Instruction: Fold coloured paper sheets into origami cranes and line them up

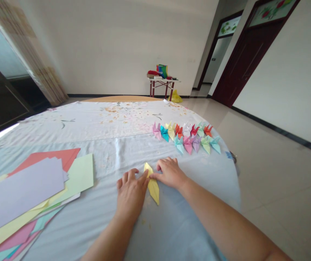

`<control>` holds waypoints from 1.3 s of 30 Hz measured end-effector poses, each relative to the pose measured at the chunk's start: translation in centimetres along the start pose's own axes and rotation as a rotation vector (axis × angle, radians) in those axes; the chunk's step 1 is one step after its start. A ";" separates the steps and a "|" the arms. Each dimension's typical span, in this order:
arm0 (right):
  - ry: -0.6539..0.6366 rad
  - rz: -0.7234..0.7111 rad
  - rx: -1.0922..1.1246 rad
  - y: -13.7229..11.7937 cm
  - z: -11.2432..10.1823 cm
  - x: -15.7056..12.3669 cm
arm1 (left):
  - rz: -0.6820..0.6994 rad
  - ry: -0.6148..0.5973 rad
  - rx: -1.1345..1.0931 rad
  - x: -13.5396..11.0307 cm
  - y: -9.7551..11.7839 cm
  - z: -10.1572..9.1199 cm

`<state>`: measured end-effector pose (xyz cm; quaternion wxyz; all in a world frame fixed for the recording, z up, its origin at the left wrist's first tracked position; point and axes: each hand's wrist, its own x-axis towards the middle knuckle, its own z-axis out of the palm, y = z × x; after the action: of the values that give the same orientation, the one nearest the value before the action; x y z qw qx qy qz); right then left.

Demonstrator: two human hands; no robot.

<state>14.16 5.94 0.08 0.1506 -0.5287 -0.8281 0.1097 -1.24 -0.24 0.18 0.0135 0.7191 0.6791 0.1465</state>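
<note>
A narrow strip of folded yellow paper, pointed at its near end, lies on the cloth in front of me. My left hand is on its left side, thumb and index finger pressed onto the middle of the paper, the other fingers bent on the cloth. From the right, my right hand touches the same spot with its thumb, its fingers curled beside the far end. Both hands hold the paper down between them. Beyond them, at the right edge of the table, stand two rows of coloured folded paper cranes.
Sheets of coloured paper lie overlapping at the left of the round table, which wears a pale flowered tablecloth. Near the far wall stands a small table with things on it and a yellow bag beside it.
</note>
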 end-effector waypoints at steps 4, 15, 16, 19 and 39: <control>-0.031 0.024 0.048 0.5 0.2 0.6 | -0.001 -0.004 -0.007 0.1 -0.1 0.3; -0.106 0.023 0.021 0.4 -0.1 1.0 | 0.211 0.112 0.017 -1.1 1.3 -0.8; -0.111 0.027 0.012 0.3 -0.2 1.0 | 0.248 0.085 0.002 -1.4 1.6 -0.8; -0.122 0.037 0.000 0.3 -0.4 1.2 | 0.253 0.017 -0.021 -2.1 2.3 -0.4; -0.204 0.105 0.057 1.0 0.2 5.5 | 0.202 -0.080 -0.058 -2.3 2.6 -0.8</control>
<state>12.77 11.36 0.28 0.0745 -0.5529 -0.8069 0.1943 1.00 -2.87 1.04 0.0462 0.7886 0.5974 0.1379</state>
